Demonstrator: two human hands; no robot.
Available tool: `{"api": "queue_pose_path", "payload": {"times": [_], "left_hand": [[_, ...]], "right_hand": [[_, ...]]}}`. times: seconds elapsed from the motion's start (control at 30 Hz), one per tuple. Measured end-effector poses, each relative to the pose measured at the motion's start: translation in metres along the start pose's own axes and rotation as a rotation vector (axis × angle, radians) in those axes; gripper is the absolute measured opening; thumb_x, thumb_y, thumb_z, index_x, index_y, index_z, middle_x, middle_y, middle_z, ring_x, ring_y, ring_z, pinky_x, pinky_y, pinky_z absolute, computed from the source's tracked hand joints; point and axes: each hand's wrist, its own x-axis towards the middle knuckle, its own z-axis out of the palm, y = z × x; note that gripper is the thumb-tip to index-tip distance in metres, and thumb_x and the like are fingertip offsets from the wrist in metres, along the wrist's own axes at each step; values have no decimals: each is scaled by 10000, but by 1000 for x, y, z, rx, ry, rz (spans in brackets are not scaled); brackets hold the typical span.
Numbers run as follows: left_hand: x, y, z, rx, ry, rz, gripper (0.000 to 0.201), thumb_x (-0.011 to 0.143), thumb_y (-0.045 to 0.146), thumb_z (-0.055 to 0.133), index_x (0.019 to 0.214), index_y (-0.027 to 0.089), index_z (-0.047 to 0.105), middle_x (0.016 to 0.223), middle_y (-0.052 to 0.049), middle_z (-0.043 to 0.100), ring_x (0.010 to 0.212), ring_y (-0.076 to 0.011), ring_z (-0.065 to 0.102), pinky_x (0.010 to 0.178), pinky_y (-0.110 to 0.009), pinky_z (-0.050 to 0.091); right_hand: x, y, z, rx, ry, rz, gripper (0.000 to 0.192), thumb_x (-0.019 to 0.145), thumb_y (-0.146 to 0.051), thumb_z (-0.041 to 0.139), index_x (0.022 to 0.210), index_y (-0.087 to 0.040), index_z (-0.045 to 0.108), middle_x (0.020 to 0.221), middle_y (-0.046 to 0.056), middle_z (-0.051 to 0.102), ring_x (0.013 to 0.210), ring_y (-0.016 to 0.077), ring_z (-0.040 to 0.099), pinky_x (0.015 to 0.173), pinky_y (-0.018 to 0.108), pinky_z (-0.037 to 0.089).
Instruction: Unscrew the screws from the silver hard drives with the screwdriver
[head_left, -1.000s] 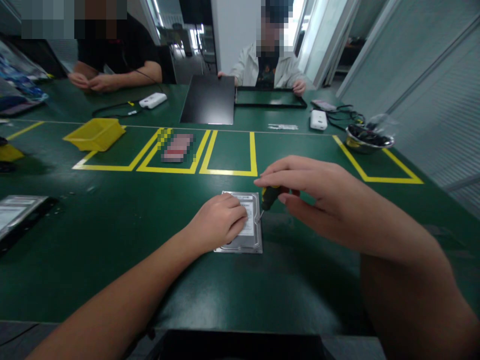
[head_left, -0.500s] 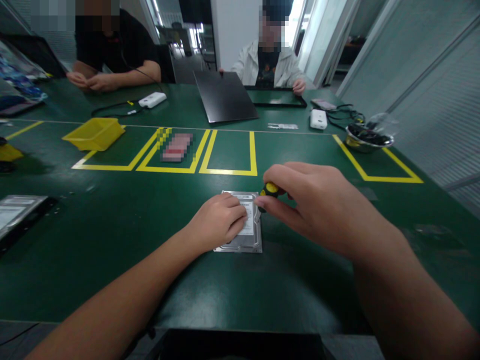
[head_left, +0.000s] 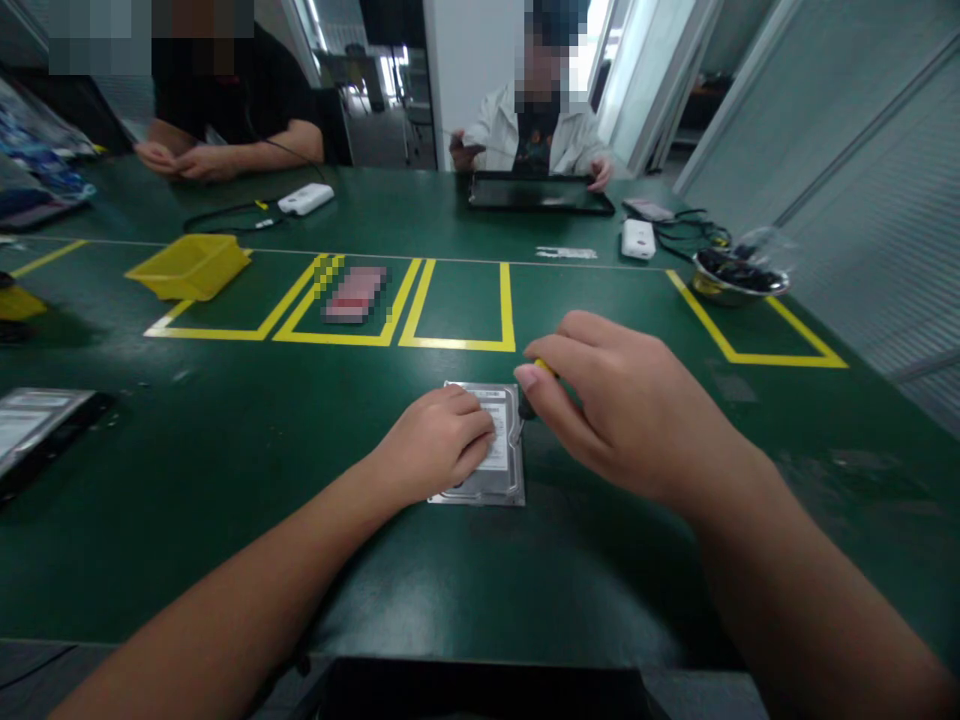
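A silver hard drive (head_left: 487,485) with a white label lies flat on the green table. My left hand (head_left: 444,440) rests across its left side, fingers curled over the label and pressing it down. My right hand (head_left: 611,400) is closed around a screwdriver (head_left: 527,408) with a black and yellow handle, most of it hidden by my fingers. The screwdriver's shaft leans down to the right edge of the drive; its tip is too small to make out.
Another hard drive (head_left: 37,425) lies at the far left, with small bits near it. Ahead are a yellow bin (head_left: 191,268), a pinkish blurred item (head_left: 356,295) and a metal bowl (head_left: 739,280) of dark parts. Two people sit opposite, one with a dark flat panel (head_left: 540,193).
My right hand has turned around the screwdriver handle, thumb now higher over it. My left hand has stayed put. Across the table, the large black sheet has left the tabletop.
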Motion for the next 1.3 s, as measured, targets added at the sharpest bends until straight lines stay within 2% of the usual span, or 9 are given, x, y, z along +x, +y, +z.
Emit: {"api": "queue_pose_path", "payload": {"times": [0.1,0.23,0.33,0.47,0.57,0.67,0.77,0.9,1.3], "left_hand": [[0,0,0,-3,13,1,244,962,261,491,895,162,704,908,-76,662,951,-236,594,915,-401,469],[-1,0,1,1,27,6,232,952,256,501,875,167,700,877,-68,653,906,-228,588,882,-394,470],[-1,0,0,5,28,13,225,948,251,505,881,166,702,871,-67,651,887,-223,582,864,-389,467],[0,0,0,0,19,9,230,950,245,503,893,161,710,875,-68,653,880,-218,581,856,-383,466],[0,0,0,-4,15,-2,241,956,253,497,894,160,710,876,-68,651,881,-217,578,858,-380,467],[0,0,0,-6,10,-6,241,957,252,496,893,160,710,878,-69,651,889,-218,579,863,-378,468],[-1,0,-1,-1,5,-7,241,956,250,495,898,161,711,875,-68,653,889,-219,582,864,-381,469],[-1,-1,-1,1,6,2,254,958,251,488,897,157,716,861,-73,653,878,-218,585,859,-383,474],[-1,-2,0,-4,10,4,239,951,243,497,898,162,715,880,-68,659,912,-225,596,904,-398,473]], "right_hand": [[1,2,1,-9,13,25,458,1005,-457,352,829,-165,658,798,65,579,718,167,515,623,302,298],[2,5,5,-173,93,84,522,981,-544,381,739,-169,652,716,59,571,615,149,450,565,303,217],[2,6,6,-259,135,85,561,981,-561,364,718,-166,663,680,63,567,583,145,430,556,311,183],[3,5,6,-285,146,84,556,1000,-508,331,724,-163,669,685,73,566,608,162,463,565,323,205],[3,5,5,-177,95,70,489,1015,-412,318,796,-156,673,774,87,579,688,179,511,602,322,287],[1,6,3,30,53,-5,400,1010,-335,347,876,-140,669,877,97,580,775,184,539,692,321,379],[0,9,0,180,76,-77,302,991,-271,397,948,-135,663,938,95,592,816,180,550,737,317,415],[-1,15,-5,260,90,-150,234,970,-204,432,1048,-139,643,972,80,630,864,179,572,774,311,433],[-5,19,-8,402,48,-254,342,855,-33,451,1065,-198,665,1167,29,699,1096,161,619,966,297,452]]}}
